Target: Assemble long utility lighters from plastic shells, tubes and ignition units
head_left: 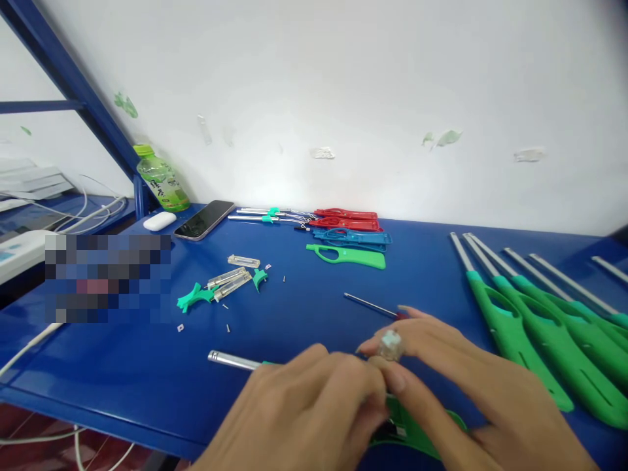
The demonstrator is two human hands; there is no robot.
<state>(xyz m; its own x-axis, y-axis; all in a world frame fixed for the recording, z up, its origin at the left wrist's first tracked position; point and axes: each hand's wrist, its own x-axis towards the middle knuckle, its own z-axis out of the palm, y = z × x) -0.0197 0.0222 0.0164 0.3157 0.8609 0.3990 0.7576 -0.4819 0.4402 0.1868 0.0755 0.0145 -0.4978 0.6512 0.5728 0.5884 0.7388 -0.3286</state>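
Observation:
In front of me, a green lighter half-shell [415,428] lies under both hands, with small dark parts in it. A silver lighter tube [233,360] sticks out to the left from beneath my left hand [314,405]. That hand is closed, its curled fingers meeting my right fingertips, and what they grip is hidden. Between its thumb and fingers, my right hand [456,373] pinches a clear fuel tank [391,345], of which only one end shows. Just beyond the right fingertips lies a screwdriver [370,304] with a red handle, partly covered by that hand.
Several finished green lighters [520,327] lie at right. Clear tanks [233,284], teal trim pieces [193,297] and small screws [228,328] are scattered left. Red shells [346,224], blue shells [353,239], a green shell [350,256], a phone [205,220] and a bottle [161,178] lie farther back.

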